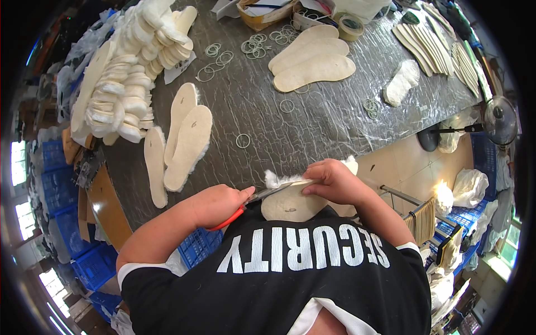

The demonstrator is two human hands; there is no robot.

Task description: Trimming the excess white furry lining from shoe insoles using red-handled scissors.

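My left hand [219,204] is closed round red-handled scissors [227,219], whose metal blades point right along the edge of a cream, fleece-lined insole [291,204]. That insole is held close to my chest by my right hand [337,181], with thumb and fingers pinched on its upper edge. White fluff [272,178] sticks up beside the blades. Whether the blades are parted is hard to make out. Left of my hands, three insoles lie on the table: one with a furry rim [188,148], one behind it [181,106] and a narrower one [155,167].
A tall pile of fluffy insoles [131,95] fills the table's left side. Further back lie three fanned insoles [314,72], loose rubber bands [255,46], a tape roll [350,27] and rows of insoles [424,47]. A fan [499,120] stands right; blue crates [58,184] stack left.
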